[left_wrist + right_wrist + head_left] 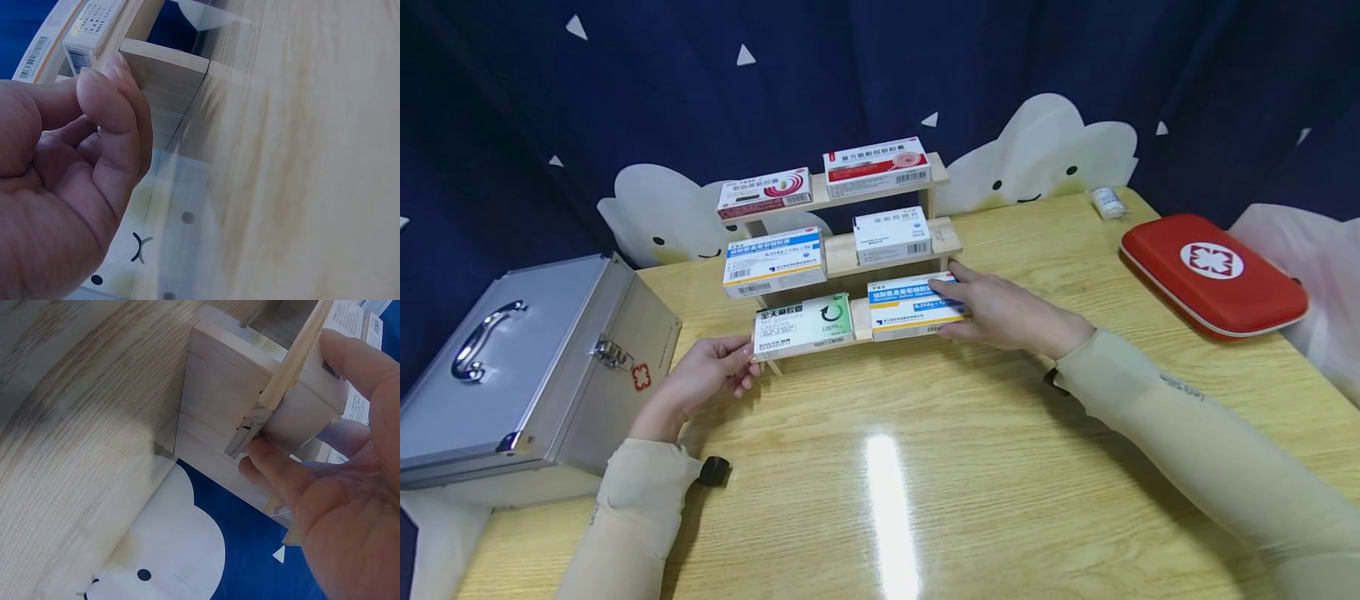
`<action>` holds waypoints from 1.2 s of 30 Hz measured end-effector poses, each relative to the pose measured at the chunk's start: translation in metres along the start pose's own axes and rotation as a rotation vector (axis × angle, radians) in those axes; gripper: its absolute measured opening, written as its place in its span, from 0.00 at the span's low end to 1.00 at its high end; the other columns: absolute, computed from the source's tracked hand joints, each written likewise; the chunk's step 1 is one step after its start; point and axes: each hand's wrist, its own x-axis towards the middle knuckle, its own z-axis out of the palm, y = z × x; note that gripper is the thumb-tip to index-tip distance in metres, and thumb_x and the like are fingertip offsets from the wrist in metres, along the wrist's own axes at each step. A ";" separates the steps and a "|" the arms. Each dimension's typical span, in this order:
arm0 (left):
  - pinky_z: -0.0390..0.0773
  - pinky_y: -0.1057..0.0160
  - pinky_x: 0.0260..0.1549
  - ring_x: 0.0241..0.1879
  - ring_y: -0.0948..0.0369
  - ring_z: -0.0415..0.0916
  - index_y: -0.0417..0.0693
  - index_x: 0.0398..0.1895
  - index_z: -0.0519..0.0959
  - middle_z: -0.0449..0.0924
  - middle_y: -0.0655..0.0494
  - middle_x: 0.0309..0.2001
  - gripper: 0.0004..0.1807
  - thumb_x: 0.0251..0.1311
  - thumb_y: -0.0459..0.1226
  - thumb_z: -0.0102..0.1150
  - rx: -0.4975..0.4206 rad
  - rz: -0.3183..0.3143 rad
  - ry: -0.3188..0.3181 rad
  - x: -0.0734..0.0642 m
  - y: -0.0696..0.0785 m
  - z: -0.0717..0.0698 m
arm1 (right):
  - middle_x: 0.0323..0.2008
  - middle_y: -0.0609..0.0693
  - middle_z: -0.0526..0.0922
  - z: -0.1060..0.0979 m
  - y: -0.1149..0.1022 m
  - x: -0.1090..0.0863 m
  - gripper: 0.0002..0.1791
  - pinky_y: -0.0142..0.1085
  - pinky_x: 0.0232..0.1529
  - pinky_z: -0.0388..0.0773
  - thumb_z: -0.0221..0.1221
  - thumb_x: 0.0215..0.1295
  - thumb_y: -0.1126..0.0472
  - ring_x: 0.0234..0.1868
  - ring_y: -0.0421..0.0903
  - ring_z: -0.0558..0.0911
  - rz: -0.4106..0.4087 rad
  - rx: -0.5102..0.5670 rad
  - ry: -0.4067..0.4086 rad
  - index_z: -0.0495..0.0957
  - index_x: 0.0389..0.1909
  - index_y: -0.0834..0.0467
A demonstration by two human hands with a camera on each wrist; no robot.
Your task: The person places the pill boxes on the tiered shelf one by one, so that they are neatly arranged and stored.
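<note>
A three-tier wooden shelf [838,254] stands on the table with medicine boxes on every tier. My left hand [741,362] pinches the left end of its bottom board, beside the green-and-white box [805,325]. In the left wrist view, my left hand [115,94] has thumb and forefinger meeting at the board's end [165,69]. My right hand [951,300] grips the right end of the blue-and-yellow box [910,308] on the bottom tier. In the right wrist view, my right hand [309,415] has its thumb on the box [344,319] and a finger under the board, next to the shelf's side panel [219,394].
A silver metal case [535,358] with a red cross lies at the table's left edge. A red first-aid pouch [1213,271] sits at the right, a small bandage roll [1107,202] behind it. The wooden table [925,467] stretches in front of the shelf.
</note>
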 end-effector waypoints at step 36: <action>0.82 0.60 0.37 0.36 0.55 0.77 0.30 0.70 0.64 0.77 0.35 0.46 0.26 0.78 0.40 0.43 0.214 -0.014 0.101 -0.015 0.012 -0.014 | 0.76 0.60 0.51 -0.048 0.033 -0.043 0.40 0.63 0.62 0.65 0.63 0.67 0.46 0.70 0.64 0.61 0.024 -0.007 -0.035 0.60 0.76 0.50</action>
